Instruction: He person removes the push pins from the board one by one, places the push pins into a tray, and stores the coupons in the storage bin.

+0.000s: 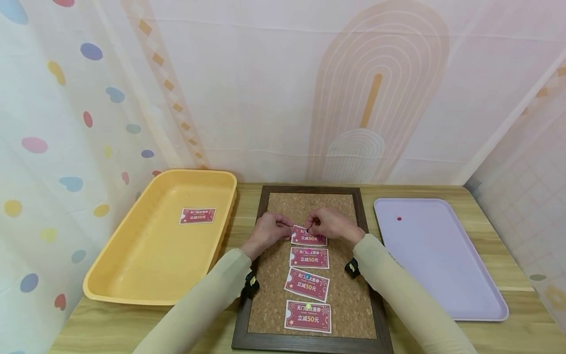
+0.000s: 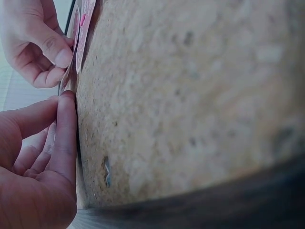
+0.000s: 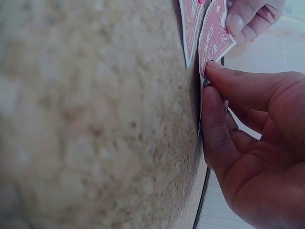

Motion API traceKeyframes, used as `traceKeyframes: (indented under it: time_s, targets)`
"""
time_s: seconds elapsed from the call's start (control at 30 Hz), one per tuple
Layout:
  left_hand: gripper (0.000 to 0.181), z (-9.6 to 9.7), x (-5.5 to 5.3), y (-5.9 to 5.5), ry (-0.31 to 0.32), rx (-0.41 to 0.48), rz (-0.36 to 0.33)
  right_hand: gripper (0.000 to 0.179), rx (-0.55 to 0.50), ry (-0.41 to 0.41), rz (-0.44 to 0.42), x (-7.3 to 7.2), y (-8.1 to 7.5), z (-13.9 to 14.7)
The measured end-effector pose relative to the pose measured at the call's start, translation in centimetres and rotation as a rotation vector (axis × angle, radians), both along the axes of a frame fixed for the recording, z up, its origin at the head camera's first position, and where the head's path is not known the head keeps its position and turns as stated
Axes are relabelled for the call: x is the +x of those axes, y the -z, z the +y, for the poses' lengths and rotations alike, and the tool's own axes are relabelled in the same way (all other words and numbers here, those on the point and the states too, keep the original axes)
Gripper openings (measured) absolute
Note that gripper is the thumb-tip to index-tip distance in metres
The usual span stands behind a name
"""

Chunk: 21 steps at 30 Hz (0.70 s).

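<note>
A framed cork board (image 1: pixel 269 295) lies on the wooden table with red-and-white coupons in a column down its middle. My left hand (image 1: pixel 270 230) pinches the left end of the topmost coupon (image 1: pixel 309 239) between thumb and forefinger. At that coupon's upper edge, my right hand (image 1: pixel 329 223) pinches a small push pin, mostly hidden by the fingertips (image 3: pixel 217 71). Below, a second coupon (image 1: pixel 309 259) bears a pink pin (image 1: pixel 308 251), a tilted third coupon (image 1: pixel 306 286) a blue pin (image 1: pixel 307 277), and the lowest coupon (image 1: pixel 308 319) a yellow-green pin (image 1: pixel 308 306).
Left of the board stands a yellow tray (image 1: pixel 146 236) with one loose coupon (image 1: pixel 197 216) in it. On the right is a lilac tray (image 1: pixel 433 250) holding a single red pin (image 1: pixel 399 219). A patterned curtain (image 1: pixel 265 98) hangs behind the table.
</note>
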<state>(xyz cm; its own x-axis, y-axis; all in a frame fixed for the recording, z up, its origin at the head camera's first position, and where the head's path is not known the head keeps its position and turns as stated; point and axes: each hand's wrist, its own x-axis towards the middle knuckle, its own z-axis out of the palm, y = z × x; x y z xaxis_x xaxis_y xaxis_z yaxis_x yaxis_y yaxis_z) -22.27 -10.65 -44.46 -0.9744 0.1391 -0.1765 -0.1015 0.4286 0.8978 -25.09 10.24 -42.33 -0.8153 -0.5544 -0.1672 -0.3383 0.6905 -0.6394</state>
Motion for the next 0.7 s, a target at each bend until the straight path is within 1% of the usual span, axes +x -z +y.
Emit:
traceKeyframes:
  time_s: [0.17, 0.5, 0.7]
  targets:
    - [0.006, -0.07, 0.01, 0.03, 0.006, -0.007, -0.002, 0.004, -0.002, -0.014, 0.009, -0.23, 0.24, 0.07]
    - [0.007, -0.14, -0.12, 0.18, 0.015, -0.005, 0.006, 0.005, -0.02, -0.024, -0.003, -0.28, 0.34, 0.21]
    - [0.007, -0.11, -0.13, 0.15, 0.016, -0.006, 0.0, 0.002, -0.037, -0.025, -0.012, -0.29, 0.4, 0.25]
